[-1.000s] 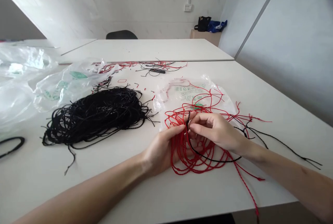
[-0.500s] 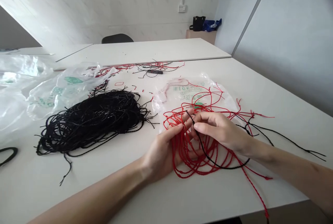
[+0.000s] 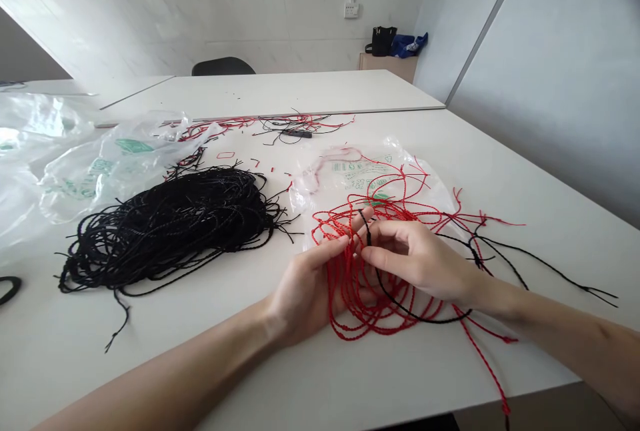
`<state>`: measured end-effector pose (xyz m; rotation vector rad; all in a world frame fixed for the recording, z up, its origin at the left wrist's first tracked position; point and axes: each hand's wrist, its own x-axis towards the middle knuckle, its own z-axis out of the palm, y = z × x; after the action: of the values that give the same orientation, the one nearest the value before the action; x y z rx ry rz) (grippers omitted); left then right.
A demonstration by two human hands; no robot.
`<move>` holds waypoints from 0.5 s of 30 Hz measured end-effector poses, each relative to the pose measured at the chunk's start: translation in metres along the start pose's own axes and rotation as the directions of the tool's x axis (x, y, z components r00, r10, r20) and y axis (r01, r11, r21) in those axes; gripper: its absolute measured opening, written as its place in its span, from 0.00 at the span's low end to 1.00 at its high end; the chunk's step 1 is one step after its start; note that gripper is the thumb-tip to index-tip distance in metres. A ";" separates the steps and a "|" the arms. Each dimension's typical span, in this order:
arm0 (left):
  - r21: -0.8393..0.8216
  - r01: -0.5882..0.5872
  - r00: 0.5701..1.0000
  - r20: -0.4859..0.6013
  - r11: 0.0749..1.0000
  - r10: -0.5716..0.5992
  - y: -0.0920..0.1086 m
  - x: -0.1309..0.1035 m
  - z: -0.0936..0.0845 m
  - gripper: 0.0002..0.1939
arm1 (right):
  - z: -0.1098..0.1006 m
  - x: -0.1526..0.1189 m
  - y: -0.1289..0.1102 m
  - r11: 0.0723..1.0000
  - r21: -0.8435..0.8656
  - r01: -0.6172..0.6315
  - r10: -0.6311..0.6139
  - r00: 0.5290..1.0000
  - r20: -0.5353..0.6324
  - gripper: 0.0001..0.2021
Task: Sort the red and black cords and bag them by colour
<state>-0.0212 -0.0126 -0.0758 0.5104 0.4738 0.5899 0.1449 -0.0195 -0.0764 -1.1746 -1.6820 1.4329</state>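
Note:
A loose bundle of red cords (image 3: 357, 324) lies over a clear plastic bag, with my left hand (image 3: 307, 284) closed on its left part, thumb on top and fingers beneath the loops. My right hand (image 3: 417, 257) pinches a black cord (image 3: 415, 316) near its upper end, just above the red loops. The black cord curves down below my right hand and passes under the wrist. More black cord ends (image 3: 540, 264) spread out to the right, beside knotted red ends.
A big bundle of black cords (image 3: 175, 224) lies at the left, near crumpled plastic bags (image 3: 100, 164). Cord scraps and a small dark tool (image 3: 297, 133) lie farther back. The printed plastic bag (image 3: 325, 174) sits under the red cords. A black ring (image 3: 10, 289) is at the left edge.
My right hand has moved slightly left with the black cord, closer to my left fingers. The view has shifted a little. My left hand keeps its hold on the red cords.

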 end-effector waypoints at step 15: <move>0.039 -0.013 1.000 0.003 0.999 0.013 -0.002 0.001 0.000 0.24 | 0.004 -0.002 0.003 0.991 -0.119 -0.064 0.062 0.998 -0.020 0.12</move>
<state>-0.0197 -0.0138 -0.0770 0.5515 0.4807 0.5933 0.1433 -0.0231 -0.0794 -1.3123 -1.7539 1.3721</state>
